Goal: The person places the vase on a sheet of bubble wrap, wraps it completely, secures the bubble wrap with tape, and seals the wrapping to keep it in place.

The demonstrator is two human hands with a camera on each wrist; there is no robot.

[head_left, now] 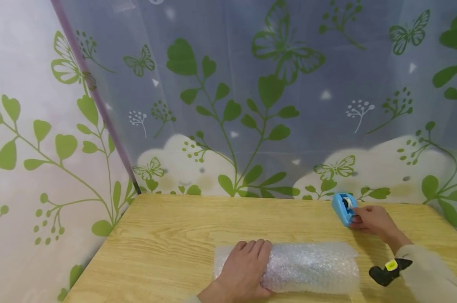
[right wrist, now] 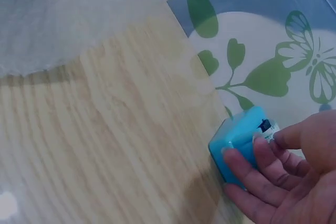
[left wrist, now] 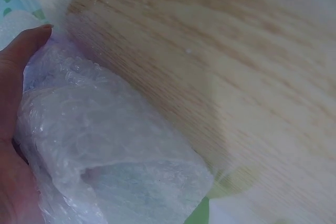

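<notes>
A bundle of bubble wrap (head_left: 311, 267), rolled into a long shape, lies across the near part of the table. My left hand (head_left: 245, 269) holds its left part, fingers over the far side and thumb at the near side. In the left wrist view, the rolled end of the bubble wrap (left wrist: 105, 140) shows a loose fold beside the thumb. Toward the table's back right, my right hand (head_left: 373, 221) grips a blue tape dispenser (head_left: 342, 208). Seen from the right wrist, thumb and index finger meet by the tape roll, other fingertips on the dispenser (right wrist: 236, 135). What lies inside the wrap cannot be made out.
The wood-grain table (head_left: 167, 235) ends at a hanging curtain (head_left: 220, 126) printed with leaves and butterflies. A purple pole (head_left: 99, 101) leans at the back left corner. A black strap with a yellow tag (head_left: 391, 266) is on the right wrist.
</notes>
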